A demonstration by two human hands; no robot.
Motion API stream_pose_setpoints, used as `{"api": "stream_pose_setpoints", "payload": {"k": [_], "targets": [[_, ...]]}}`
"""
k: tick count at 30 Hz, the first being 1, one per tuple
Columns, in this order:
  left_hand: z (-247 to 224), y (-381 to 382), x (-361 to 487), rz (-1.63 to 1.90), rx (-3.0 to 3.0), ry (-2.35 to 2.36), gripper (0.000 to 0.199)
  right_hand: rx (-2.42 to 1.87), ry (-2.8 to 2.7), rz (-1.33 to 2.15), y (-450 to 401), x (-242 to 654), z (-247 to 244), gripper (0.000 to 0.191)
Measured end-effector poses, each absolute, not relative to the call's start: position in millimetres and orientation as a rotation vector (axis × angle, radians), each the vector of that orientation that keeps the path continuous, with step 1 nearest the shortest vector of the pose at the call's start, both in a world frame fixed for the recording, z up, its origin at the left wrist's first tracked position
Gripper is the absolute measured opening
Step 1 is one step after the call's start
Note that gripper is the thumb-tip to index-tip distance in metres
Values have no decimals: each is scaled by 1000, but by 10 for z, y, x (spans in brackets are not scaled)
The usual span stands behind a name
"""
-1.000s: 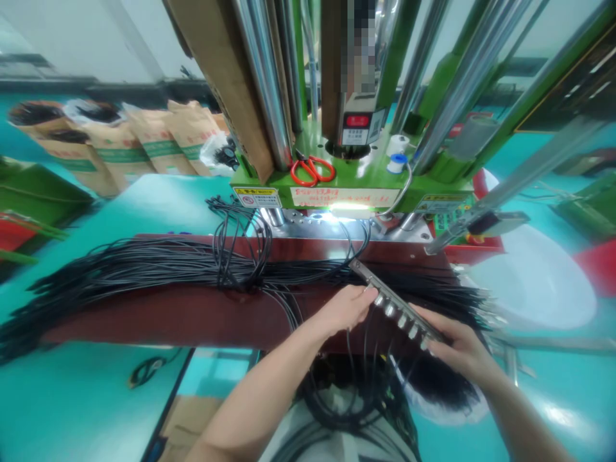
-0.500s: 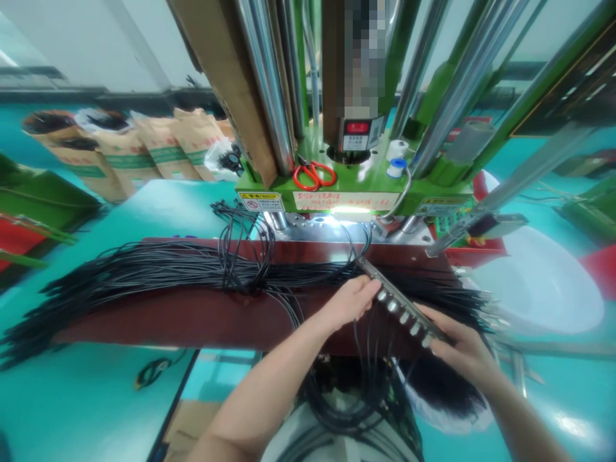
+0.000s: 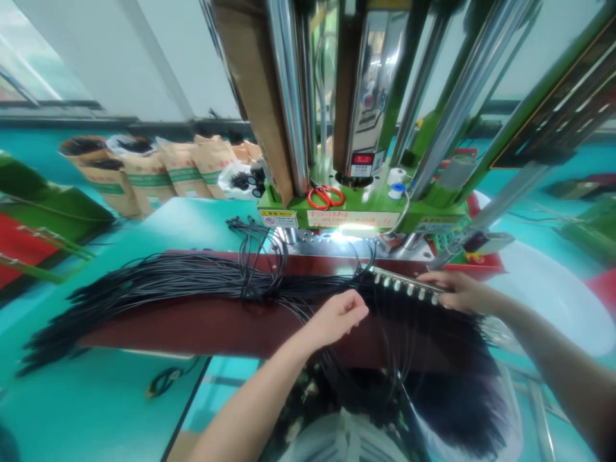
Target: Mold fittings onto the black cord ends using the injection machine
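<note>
My right hand (image 3: pixel 457 292) grips the right end of a metal bar (image 3: pixel 404 284) with a row of several silver connectors along its lower edge. The bar lies over the black cables near the machine. My left hand (image 3: pixel 339 316) is closed, left of the bar and apart from it, above the dark red board; what it holds, if anything, is hidden. A long bundle of black cables (image 3: pixel 192 276) stretches across the board (image 3: pixel 178 327), with a looped coil on top. Thin cables hang below the bar, blurred.
A green press machine (image 3: pixel 298 215) with steel columns stands ahead, red-handled scissors (image 3: pixel 326 197) and a blue-white spool (image 3: pixel 397 190) on it. Paper sacks (image 3: pixel 149 176) stand at the back left. A white tub (image 3: pixel 548 289) is at right; black cables fill a bag (image 3: pixel 457 410) at lower right.
My left hand has come off the bar. My right hand has moved the bar up toward the machine, and it is now more level. The cables below have shifted right, and the view has shifted.
</note>
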State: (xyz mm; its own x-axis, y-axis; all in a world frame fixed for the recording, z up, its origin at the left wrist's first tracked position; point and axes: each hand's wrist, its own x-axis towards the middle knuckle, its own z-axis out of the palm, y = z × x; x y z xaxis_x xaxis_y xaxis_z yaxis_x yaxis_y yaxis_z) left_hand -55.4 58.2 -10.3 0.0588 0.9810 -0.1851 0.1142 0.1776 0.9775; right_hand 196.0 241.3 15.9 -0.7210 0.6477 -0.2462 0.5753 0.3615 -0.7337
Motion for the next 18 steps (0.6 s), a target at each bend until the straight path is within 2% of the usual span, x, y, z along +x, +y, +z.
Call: {"api": "stream_pose_setpoints", "payload": {"k": [2,7,13,18], "targets": [[-74,535,-578,982,1185,1321,19,-988,-2742,1305,2599,1724,234,41],[-69,416,-701,1032,1175,1359,19,-649,-2934,910,2819,1296,154,32],[-101,465,-837,1191,1079,1365,22,-587,-2933,786,2823,1263,-147,34],[-153,894,-858,1531,755,1188,14,-809,-2734,736,2711,1326,-232,39]]}}
